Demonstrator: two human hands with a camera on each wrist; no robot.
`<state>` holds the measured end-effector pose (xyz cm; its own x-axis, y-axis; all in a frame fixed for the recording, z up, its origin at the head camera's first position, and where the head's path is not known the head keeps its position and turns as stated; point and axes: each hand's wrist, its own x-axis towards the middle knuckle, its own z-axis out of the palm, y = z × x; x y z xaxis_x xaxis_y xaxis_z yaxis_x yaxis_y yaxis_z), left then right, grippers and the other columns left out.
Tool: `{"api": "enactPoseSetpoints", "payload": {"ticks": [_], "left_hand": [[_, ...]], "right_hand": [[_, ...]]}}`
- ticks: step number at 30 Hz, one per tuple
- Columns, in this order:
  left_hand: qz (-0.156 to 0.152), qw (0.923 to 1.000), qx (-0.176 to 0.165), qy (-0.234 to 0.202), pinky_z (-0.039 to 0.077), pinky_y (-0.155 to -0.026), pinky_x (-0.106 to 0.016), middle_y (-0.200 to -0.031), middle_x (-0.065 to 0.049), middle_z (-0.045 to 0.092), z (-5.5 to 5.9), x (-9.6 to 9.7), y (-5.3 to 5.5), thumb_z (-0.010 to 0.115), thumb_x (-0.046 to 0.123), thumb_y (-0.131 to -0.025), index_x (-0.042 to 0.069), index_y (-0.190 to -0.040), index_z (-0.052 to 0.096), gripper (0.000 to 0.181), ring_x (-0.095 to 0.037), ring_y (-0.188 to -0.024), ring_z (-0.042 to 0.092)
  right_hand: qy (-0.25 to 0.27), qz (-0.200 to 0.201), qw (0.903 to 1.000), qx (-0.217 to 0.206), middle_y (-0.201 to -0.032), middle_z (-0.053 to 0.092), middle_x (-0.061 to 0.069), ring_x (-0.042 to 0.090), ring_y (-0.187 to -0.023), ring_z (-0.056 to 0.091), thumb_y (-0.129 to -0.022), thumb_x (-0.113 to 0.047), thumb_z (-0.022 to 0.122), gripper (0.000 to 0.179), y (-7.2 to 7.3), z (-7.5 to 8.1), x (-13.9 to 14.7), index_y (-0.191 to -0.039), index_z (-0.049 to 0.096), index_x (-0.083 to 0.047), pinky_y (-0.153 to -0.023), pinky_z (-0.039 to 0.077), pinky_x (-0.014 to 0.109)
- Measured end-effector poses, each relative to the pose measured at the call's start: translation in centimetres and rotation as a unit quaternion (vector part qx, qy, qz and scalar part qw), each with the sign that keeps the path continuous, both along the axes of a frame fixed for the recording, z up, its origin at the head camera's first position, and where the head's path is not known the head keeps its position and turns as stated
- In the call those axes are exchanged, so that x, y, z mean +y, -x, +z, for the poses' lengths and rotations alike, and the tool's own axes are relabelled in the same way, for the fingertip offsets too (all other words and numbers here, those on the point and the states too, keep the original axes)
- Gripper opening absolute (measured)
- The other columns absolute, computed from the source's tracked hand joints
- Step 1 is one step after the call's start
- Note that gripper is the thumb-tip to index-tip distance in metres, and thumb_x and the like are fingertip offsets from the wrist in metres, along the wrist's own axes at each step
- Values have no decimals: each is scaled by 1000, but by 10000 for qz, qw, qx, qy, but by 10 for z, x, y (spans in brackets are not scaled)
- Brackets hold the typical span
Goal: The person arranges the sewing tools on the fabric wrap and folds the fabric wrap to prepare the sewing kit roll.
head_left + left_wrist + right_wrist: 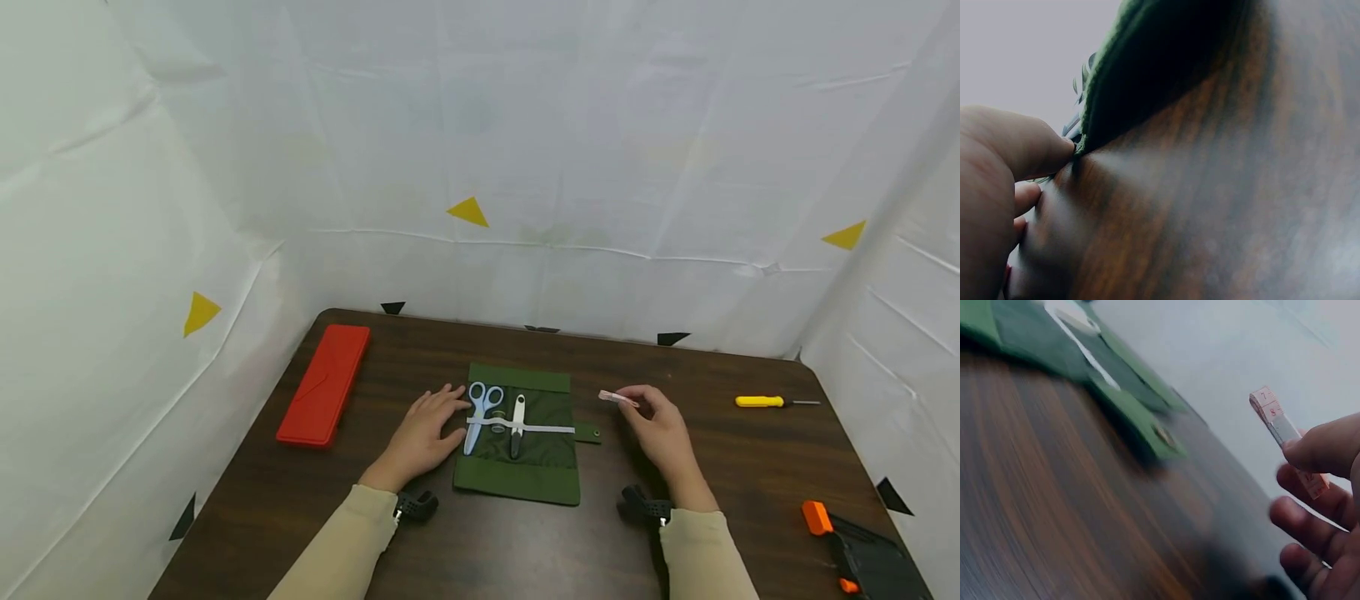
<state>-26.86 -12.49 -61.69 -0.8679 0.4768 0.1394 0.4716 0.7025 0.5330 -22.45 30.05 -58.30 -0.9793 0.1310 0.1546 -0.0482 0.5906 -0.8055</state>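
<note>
- The green pouch (525,437) lies unrolled and flat at the middle of the table (450,550), so its white elastic band (540,428) faces up and the tools under it can be reached.
- Blue scissors (480,412) and a white-handled tool (517,421) sit under the band; a small dark item lies between them, too small to identify.
- The left hand (423,437) rests flat with relaxed fingers on the table, touching the pouch's left edge. The left wrist view shows the thumb (1029,147) against the fabric edge, which judging by the contact steadies the pouch in place.
- The right hand (660,429) hovers to the right of the pouch and pinches a folded tape measure (617,397) between thumb and fingers. The right wrist view shows the tape's printed end (1269,406) standing clear of the fingertips, free to be presented end first.
- The pouch's snap tab (588,432) lies open toward the right hand.
- A red case (324,385) lies well to the left; a yellow screwdriver (768,402) lies well to the right.
</note>
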Motion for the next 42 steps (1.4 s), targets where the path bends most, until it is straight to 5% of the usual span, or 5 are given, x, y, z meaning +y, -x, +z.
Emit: {"api": "enactPoseSetpoints", "payload": {"ticks": [13, 22, 29, 35, 42], "left_hand": [[25, 10000, -36, 85, 19, -139, -54, -175, 1, 43, -1, 2, -1, 69, 34, -108, 20, -152, 62, 47, -22, -167, 31], [-44, 9992, -268, -308, 20, -138, -58, -172, -5, 48, 6, -2, 1, 69, 27, -108, 16, -150, 63, 44, -28, -167, 34], [356, 9971, 606, 305, 56, -109, -49, -129, 0, 74, 28, 5, -4, 69, 26, -108, 18, -134, 73, 27, -23, -122, 66], [-36, 9919, 1238, 283, 50, -80, -34, -96, 8, 69, 60, 46, -19, 71, 23, -106, 18, -113, 80, 12, -12, -83, 52], [-197, 9791, 1823, 879, 39, -74, -27, -90, 8, 62, 65, 95, -12, 69, 28, -108, 26, -110, 84, 15, -12, -79, 41]], "right_hand": [[2668, 92, 9610, -721, -111, 68, 8, 18, -92, 68, -108, -23, 72, 34, 0, 16, -68, -133, 66, -1, -78, 64, 28], [3188, 682, 9441, -485, -121, 71, 15, 22, -106, 81, -106, -14, 72, 33, 7, -4, -80, -131, 63, 6, -86, 69, 32], [3581, 737, 9274, -788, -125, 70, 16, 15, -108, 80, -108, -9, 68, 38, 10, -19, -67, -139, 58, 12, -95, 66, 31], [3036, 415, 9463, -1029, -127, 65, 25, 14, -104, 78, -109, -7, 66, 32, 15, -19, -68, -137, 62, 8, -91, 66, 27], [2416, 230, 9678, -664, -118, 69, 25, 7, -91, 74, -106, -2, 68, 30, 20, -22, -79, -134, 62, 7, -81, 66, 21]]}}
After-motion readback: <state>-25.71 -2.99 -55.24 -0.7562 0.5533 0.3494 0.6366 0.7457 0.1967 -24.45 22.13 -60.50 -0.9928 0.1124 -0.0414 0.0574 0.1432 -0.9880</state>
